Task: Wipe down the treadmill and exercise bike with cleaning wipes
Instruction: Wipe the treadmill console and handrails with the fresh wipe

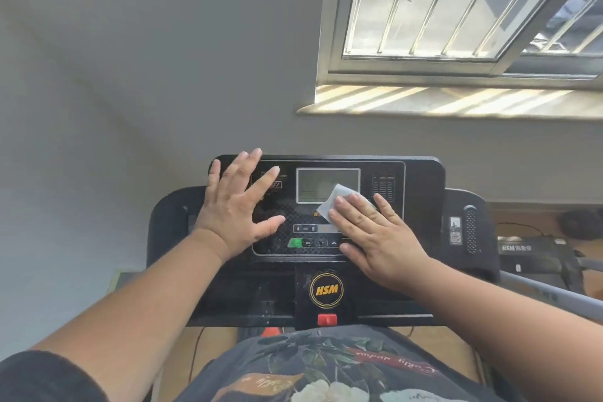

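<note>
The black treadmill console (421, 179) fills the middle of the head view, with a grey display (316, 184) and a row of buttons below it. My right hand (375, 238) lies flat with straight fingers, pressing a white cleaning wipe (336, 202) onto the panel at the display's lower right corner. My left hand (238, 206) rests open with fingers spread on the console's left side, holding nothing. A round HSM badge (326, 290) and a red safety key (327, 319) sit below the panel.
A grey wall stands behind the console. A barred window (456, 10) with a sunlit sill is at the upper right. To the right, a second machine marked HSM (528, 254) and a grey handrail (554, 295) stand over a wooden floor.
</note>
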